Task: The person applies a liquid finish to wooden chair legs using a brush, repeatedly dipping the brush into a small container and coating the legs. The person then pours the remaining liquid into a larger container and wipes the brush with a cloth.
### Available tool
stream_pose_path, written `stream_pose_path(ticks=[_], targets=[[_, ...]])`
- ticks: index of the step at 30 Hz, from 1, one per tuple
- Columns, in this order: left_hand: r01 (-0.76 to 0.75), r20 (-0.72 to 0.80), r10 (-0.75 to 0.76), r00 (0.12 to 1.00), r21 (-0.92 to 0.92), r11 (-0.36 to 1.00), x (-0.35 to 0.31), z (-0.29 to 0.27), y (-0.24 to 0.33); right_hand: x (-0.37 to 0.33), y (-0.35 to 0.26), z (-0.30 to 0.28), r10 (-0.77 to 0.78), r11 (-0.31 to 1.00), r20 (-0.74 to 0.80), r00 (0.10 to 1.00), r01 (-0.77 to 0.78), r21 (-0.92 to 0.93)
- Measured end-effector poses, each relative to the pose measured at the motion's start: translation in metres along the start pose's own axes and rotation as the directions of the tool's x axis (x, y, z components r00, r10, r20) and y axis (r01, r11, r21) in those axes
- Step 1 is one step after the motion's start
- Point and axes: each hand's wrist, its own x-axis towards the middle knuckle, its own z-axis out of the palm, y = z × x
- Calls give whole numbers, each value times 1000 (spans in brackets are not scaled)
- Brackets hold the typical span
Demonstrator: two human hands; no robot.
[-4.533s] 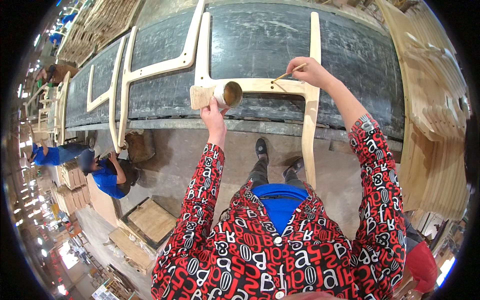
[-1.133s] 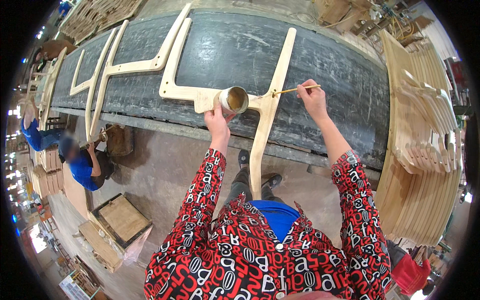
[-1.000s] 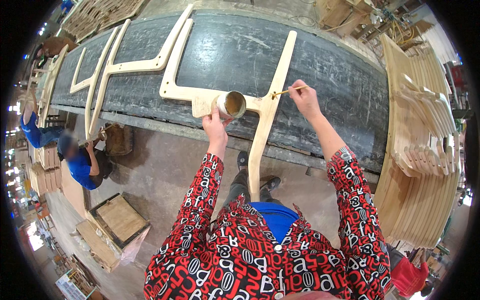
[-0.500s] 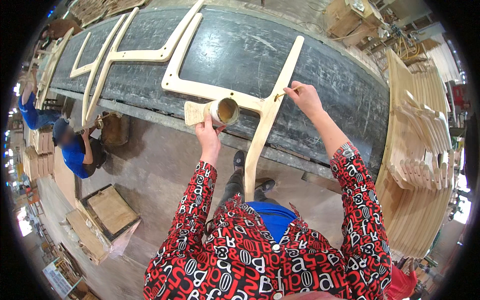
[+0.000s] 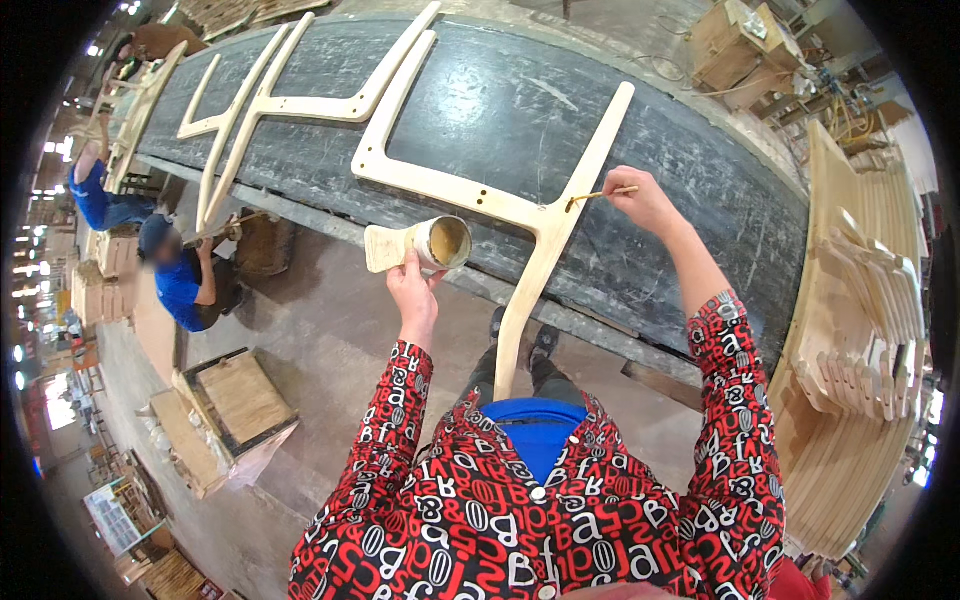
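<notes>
My left hand is closed around a small white cup of brownish liquid, tilted so its mouth shows. A flat pale paddle-like piece sticks out from the cup's left side; how the two are joined is hidden. Between the fingertips of my right hand is a thin stick. Its dark lower end touches a pale wooden chair-like frame near the joint of its branches. That frame lies on a dark, scuffed table, and one leg overhangs the near edge toward my body.
More wooden frames lie along the table to the left. Stacked wooden parts stand at the right. On the left, a person in blue crouches beside the table, with another person beyond. A wooden box sits on the floor.
The whole scene has shifted rightward and slightly down in view. The stick's tip stays by the frame's joint, and more of the stick shows past my right fingers. My left hand still holds the cup.
</notes>
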Motion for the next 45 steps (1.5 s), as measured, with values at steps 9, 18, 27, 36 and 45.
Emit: stream_pose_path(ticks=[9,18,27,36,45], targets=[[-109,-117,110,987,14,994,-56,0,14,-2,32,-39,70,956,3,998,-68,285],[-119,-96,125,987,68,991,-94,16,36,-62,110,25,653,48,-20,757,-14,999],[-141,-55,146,988,88,986,-118,55,26,-70,125,33,708,14,-55,704,64,998],[-92,-68,98,993,92,992,-116,42,21,-61,118,34,716,66,-86,692,56,996],[-74,-82,80,993,70,995,-101,26,25,-55,100,44,693,183,-130,709,1,983]])
